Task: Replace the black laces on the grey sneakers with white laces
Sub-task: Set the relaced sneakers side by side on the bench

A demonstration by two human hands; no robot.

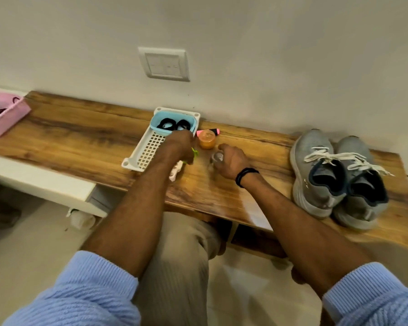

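Note:
Two grey sneakers (335,177) stand side by side at the right end of the wooden bench (80,142), both laced with white laces (339,157). Two coiled black laces (173,124) lie in a small blue tub (163,130) set in a white lattice tray (146,151). My left hand (180,147) reaches to the edge of the blue tub, with a green object (194,152) showing under it; its fingers are hidden. My right hand (231,161) grips a small clear jar (216,158) on the bench.
An orange jar (207,139) and a pink highlighter (212,131) sit just behind my hands by the wall. Something white (176,171) lies under my left forearm. A pink basket (3,116) stands at the bench's far left. A white ledge (33,182) lies lower left.

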